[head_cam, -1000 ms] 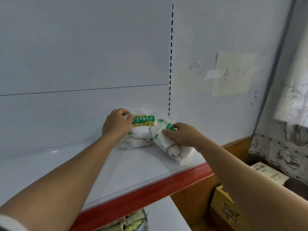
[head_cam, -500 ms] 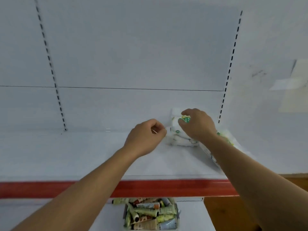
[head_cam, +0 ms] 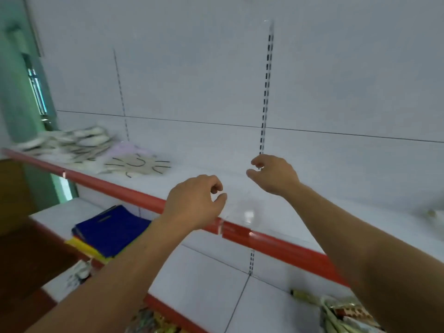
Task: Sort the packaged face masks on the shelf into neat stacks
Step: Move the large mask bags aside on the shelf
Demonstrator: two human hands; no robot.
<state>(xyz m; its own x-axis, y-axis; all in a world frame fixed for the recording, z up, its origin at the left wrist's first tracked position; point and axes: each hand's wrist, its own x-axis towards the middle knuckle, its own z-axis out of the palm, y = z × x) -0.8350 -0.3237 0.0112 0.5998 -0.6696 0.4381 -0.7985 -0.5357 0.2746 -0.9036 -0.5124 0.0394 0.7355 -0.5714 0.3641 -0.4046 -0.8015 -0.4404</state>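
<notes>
A loose pile of packaged face masks (head_cam: 72,145) lies at the far left of the white shelf (head_cam: 276,207), with one flat pack showing a whiskered face (head_cam: 138,164) beside it. My left hand (head_cam: 194,200) hovers over the shelf's red front edge, fingers loosely curled and holding nothing. My right hand (head_cam: 274,174) hangs above the middle of the shelf, also loosely curled and empty. Both hands are well to the right of the mask pile. A blurred white pack (head_cam: 434,212) shows at the right edge.
A red strip (head_cam: 264,239) runs along the shelf front. On the lower shelf lie blue and yellow folders (head_cam: 108,229) at left and several colourful packets (head_cam: 343,311) at right. Slotted uprights (head_cam: 266,87) run down the white back panel.
The view has swung left along the shelf. Both hands have let go of the green-labelled mask packs at the right and now hang empty over the bare middle.
</notes>
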